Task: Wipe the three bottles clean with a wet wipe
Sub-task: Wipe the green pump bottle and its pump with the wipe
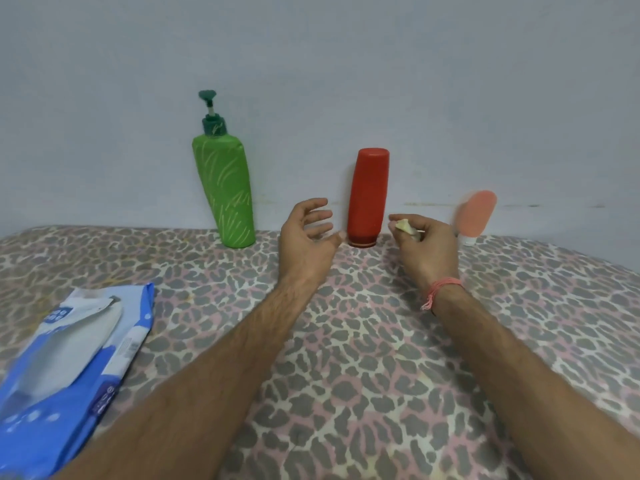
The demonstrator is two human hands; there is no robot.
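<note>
Nearest, at the lower left of the frame, a blue and white wipe pack (65, 355) lies on the spotted pink and grey cloth (363, 358) with its flap peeled back. Both forearms reach up the middle of the frame over that cloth. Further up, the left hand (306, 233) hangs with fingers spread wide and loosely bent, holding nothing, just left of the red bottle (367, 197). The right hand (427, 242), with a pink thread (441, 289) at its wrist, pinches a small crumpled wipe (404, 226) just right of that bottle. Farthest back, along the pale wall (311, 64), stand the green pump bottle (224, 188) at centre left, leaning, the red bottle upright on its cap, and a blurred pink bottle (475, 216) at the right.
</note>
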